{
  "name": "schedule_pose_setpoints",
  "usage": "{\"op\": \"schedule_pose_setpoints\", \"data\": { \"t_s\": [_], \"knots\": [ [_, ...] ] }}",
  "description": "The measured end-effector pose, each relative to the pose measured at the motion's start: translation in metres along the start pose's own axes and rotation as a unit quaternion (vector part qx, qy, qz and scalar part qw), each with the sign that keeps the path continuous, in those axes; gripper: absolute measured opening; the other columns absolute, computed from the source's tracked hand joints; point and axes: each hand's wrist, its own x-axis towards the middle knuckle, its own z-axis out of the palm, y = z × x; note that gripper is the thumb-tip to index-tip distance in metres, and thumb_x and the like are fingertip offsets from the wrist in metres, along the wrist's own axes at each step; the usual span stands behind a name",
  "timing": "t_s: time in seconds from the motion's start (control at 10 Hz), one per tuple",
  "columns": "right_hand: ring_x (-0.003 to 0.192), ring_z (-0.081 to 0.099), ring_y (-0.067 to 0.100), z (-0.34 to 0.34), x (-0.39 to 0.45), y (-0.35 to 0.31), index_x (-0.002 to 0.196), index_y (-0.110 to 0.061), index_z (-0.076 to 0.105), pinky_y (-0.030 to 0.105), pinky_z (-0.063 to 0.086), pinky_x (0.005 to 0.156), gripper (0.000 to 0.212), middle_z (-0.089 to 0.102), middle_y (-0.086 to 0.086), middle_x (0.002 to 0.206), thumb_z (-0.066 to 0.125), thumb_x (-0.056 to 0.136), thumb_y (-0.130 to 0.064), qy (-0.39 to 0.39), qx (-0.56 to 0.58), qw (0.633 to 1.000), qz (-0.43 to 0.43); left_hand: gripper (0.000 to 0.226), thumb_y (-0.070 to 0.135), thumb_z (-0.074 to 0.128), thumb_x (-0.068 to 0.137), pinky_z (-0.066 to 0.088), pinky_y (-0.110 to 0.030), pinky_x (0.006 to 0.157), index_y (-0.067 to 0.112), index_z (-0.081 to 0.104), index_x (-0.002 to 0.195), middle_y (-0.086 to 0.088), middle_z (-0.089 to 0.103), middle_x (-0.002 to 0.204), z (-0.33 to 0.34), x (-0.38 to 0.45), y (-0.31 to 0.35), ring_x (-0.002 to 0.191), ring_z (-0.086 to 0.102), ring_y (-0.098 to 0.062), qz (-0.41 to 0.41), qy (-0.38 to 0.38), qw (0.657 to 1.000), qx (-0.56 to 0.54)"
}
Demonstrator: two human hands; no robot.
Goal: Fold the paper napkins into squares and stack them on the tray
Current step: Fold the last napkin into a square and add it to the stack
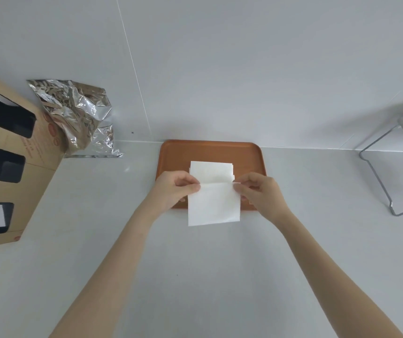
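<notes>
A brown tray [210, 150] lies on the white counter against the wall. On it rests a small stack of folded white napkins [211, 170]. In front of that stack I hold a white paper napkin [213, 204] by its top edge; it hangs down over the tray's near rim. My left hand [173, 189] pinches the napkin's top left corner. My right hand [259, 190] pinches its top right corner. The near part of the tray is hidden behind the napkin and my hands.
A cardboard box [7, 167] with dark cut-outs stands at the left. Crumpled silver foil packaging [78, 115] leans against the wall beside it. A metal wire rack [395, 172] stands at the right. The wall rises directly behind the tray.
</notes>
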Motion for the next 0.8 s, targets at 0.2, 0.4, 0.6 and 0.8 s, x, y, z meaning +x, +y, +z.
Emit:
{"op": "schedule_pose_setpoints", "data": {
  "t_s": [0.2, 0.4, 0.6, 0.8],
  "knots": [
    [0.035, 0.045, 0.002, 0.001, 0.053, -0.005, 0.08, -0.01, 0.064, 0.012, 0.037, 0.039, 0.003, 0.056, -0.006, 0.048, 0.062, 0.082, -0.009, 0.026, 0.028, 0.999, 0.006, 0.005, 0.016, 0.066, 0.078, 0.04, -0.012, 0.051, 0.019, 0.067, 0.075, 0.007, 0.064, 0.069, -0.005, 0.055, 0.007, 0.053, 0.052, 0.004, 0.029, 0.078, 0.996, 0.027],
    [0.039, 0.051, 0.0, 0.015, 0.079, 0.019, 0.081, -0.013, 0.062, 0.015, 0.043, 0.046, 0.005, 0.06, -0.002, 0.058, 0.06, 0.083, -0.009, 0.043, -0.023, 0.998, 0.039, 0.008, 0.015, 0.064, 0.078, 0.048, -0.034, 0.082, 0.016, 0.068, 0.085, -0.001, 0.067, 0.087, 0.01, 0.079, -0.014, 0.085, 0.061, -0.022, 0.032, 0.113, 0.987, 0.109],
    [0.09, 0.055, 0.017, 0.017, 0.07, 0.024, 0.116, -0.015, 0.056, 0.023, 0.041, 0.079, 0.034, 0.051, 0.003, 0.12, 0.057, 0.082, -0.01, 0.054, -0.184, 0.981, 0.007, 0.053, 0.029, 0.06, 0.081, 0.032, -0.035, 0.101, 0.02, 0.039, 0.129, -0.012, 0.039, 0.138, 0.011, 0.069, -0.03, 0.127, 0.036, -0.027, 0.008, 0.109, 0.961, 0.253],
    [0.093, 0.058, 0.013, 0.006, 0.0, -0.048, 0.113, -0.02, 0.057, 0.022, 0.046, 0.078, 0.027, 0.06, -0.001, 0.105, 0.056, 0.087, -0.024, -0.151, -0.229, 0.96, -0.048, 0.067, 0.032, 0.057, 0.083, 0.023, -0.044, 0.113, 0.026, 0.019, 0.138, -0.008, 0.019, 0.152, -0.002, 0.042, 0.021, 0.14, 0.017, -0.023, 0.026, -0.013, 0.947, 0.318]
  ]
}}
